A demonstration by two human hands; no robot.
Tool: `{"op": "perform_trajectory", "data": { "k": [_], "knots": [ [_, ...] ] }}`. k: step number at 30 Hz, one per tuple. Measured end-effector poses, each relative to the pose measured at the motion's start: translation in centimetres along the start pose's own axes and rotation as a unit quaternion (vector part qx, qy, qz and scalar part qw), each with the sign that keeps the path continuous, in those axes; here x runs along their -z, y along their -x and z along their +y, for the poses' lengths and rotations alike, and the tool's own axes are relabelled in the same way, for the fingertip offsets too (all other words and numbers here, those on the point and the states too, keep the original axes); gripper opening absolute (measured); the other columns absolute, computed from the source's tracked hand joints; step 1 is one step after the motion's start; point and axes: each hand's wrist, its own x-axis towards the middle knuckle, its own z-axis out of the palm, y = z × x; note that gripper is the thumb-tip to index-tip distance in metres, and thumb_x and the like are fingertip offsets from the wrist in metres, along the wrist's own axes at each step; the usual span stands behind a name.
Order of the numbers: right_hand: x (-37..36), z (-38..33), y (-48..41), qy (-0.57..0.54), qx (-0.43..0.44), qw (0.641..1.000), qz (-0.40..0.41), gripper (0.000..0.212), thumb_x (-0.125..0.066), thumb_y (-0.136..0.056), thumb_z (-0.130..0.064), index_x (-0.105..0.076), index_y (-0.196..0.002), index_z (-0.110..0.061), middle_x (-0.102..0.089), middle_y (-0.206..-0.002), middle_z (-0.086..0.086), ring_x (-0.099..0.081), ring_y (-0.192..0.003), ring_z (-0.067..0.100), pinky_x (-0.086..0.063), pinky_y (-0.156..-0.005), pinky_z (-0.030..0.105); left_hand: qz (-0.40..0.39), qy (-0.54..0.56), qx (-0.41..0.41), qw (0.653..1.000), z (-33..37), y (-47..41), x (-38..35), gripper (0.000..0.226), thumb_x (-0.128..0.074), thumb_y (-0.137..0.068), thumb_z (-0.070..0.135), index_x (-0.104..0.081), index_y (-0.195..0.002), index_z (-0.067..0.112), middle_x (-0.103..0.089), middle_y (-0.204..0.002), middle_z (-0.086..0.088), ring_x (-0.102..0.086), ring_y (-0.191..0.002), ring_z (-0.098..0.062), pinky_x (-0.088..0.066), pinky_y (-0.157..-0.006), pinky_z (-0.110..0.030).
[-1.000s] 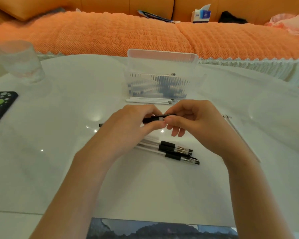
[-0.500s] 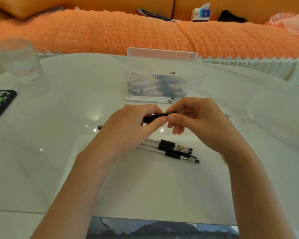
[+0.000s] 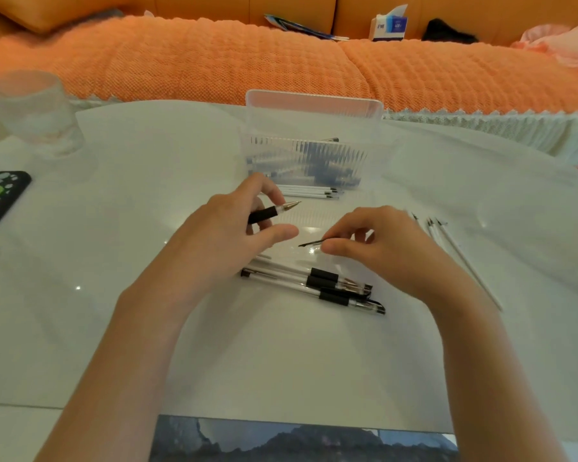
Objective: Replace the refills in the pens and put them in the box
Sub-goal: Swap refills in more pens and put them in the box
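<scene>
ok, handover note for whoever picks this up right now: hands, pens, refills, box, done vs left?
Left hand: holds a pen by its black grip, tip bare, pointing right.
Right hand: pinches a thin dark piece, probably that pen's cap; hard to tell.
Clear box: open, behind the hands, pens already inside.
Refills: one white bunch in front of the box, another right of the right hand; which is new is unclear.
Left: three capped pens on the table, plus the held one.
</scene>
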Motion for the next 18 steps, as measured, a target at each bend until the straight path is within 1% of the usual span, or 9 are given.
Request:
{"op": "perform_trajectory", "data": {
  "k": [3, 5, 7, 9, 12, 14, 18],
  "knots": [
    [-0.4, -0.3, -0.3, 0.017, -0.007, 0.999, -0.034, 0.014, -0.069, -0.08, -0.04, -0.073, -0.09, -0.03, -0.06, -0.082, -0.011, -0.053, -0.075, 0.005, -0.038, -0.064, 0.019, -0.007, -0.002, -0.007, 1.0, 0.1, -0.1, -0.2, 0.025, -0.062, -0.086, 0.037, -0.042, -0.1, 0.032, -0.065, -0.086, 0.011, -0.056, -0.071, -0.007, -0.039, -0.061, -0.019],
    [-0.5, -0.2, -0.3, 0.022, -0.012, 0.999, -0.046, 0.016, -0.07, -0.08, -0.04, -0.072, -0.094, -0.032, -0.059, -0.082, -0.013, -0.054, -0.075, 0.004, -0.037, -0.063, 0.016, -0.01, -0.001, -0.005, 1.0, 0.0, -0.1, -0.2, 0.02, -0.06, -0.089, 0.032, -0.043, -0.097, 0.031, -0.066, -0.086, 0.012, -0.055, -0.068, -0.003, -0.037, -0.059, -0.017],
    [-0.4, 0.0, -0.3, 0.017, -0.008, 0.999, -0.039, 0.018, -0.069, -0.081, -0.04, -0.071, -0.097, -0.033, -0.061, -0.083, -0.015, -0.054, -0.076, 0.004, -0.038, -0.063, 0.015, -0.005, 0.007, -0.006, 1.0, -0.1, -0.1, -0.2, 0.017, -0.062, -0.089, 0.03, -0.045, -0.091, 0.033, -0.067, -0.083, 0.012, -0.057, -0.069, -0.002, -0.038, -0.059, -0.019],
    [-0.2, -0.1, -0.2, -0.002, 0.008, 1.0, -0.01, 0.02, -0.068, -0.081, -0.041, -0.071, -0.098, -0.032, -0.062, -0.083, -0.017, -0.054, -0.078, 0.003, -0.04, -0.063, 0.011, 0.0, 0.01, -0.007, 1.0, -0.2, -0.2, -0.3, 0.017, -0.064, -0.087, 0.029, -0.048, -0.087, 0.033, -0.067, -0.083, 0.012, -0.059, -0.074, -0.005, -0.041, -0.062, -0.022],
    [0.0, -0.7, -0.2, -0.065, 0.042, 0.996, 0.037, 0.02, -0.068, -0.079, -0.042, -0.072, -0.096, -0.032, -0.062, -0.079, -0.019, -0.053, -0.074, -0.003, -0.041, -0.064, 0.007, 0.002, 0.006, -0.013, 1.0, 0.0, -0.2, -0.6, 0.017, -0.068, -0.084, 0.028, -0.051, -0.085, 0.032, -0.064, -0.083, 0.013, -0.06, -0.079, -0.008, -0.047, -0.07, -0.026],
    [-0.2, -1.2, -0.2, -0.093, 0.053, 0.993, 0.043, 0.018, -0.069, -0.079, -0.041, -0.073, -0.093, -0.03, -0.064, -0.077, -0.019, -0.053, -0.072, -0.005, -0.04, -0.064, 0.005, 0.005, -0.003, -0.021, 1.0, 0.3, -0.2, -0.7, 0.016, -0.069, -0.083, 0.029, -0.053, -0.086, 0.032, -0.061, -0.083, 0.014, -0.058, -0.079, -0.006, -0.048, -0.073, -0.027],
    [-0.6, -1.4, -0.4, -0.088, 0.057, 0.994, 0.041, 0.005, -0.069, -0.083, -0.029, -0.073, -0.083, -0.026, -0.066, -0.071, -0.017, -0.054, -0.067, -0.004, -0.039, -0.06, 0.004, 0.01, -0.013, -0.041, 0.999, 0.4, -0.2, -0.7, 0.015, -0.071, -0.081, 0.03, -0.057, -0.084, 0.033, -0.06, -0.084, 0.017, -0.056, -0.079, -0.003, -0.047, -0.072, -0.025]
  ]
}}
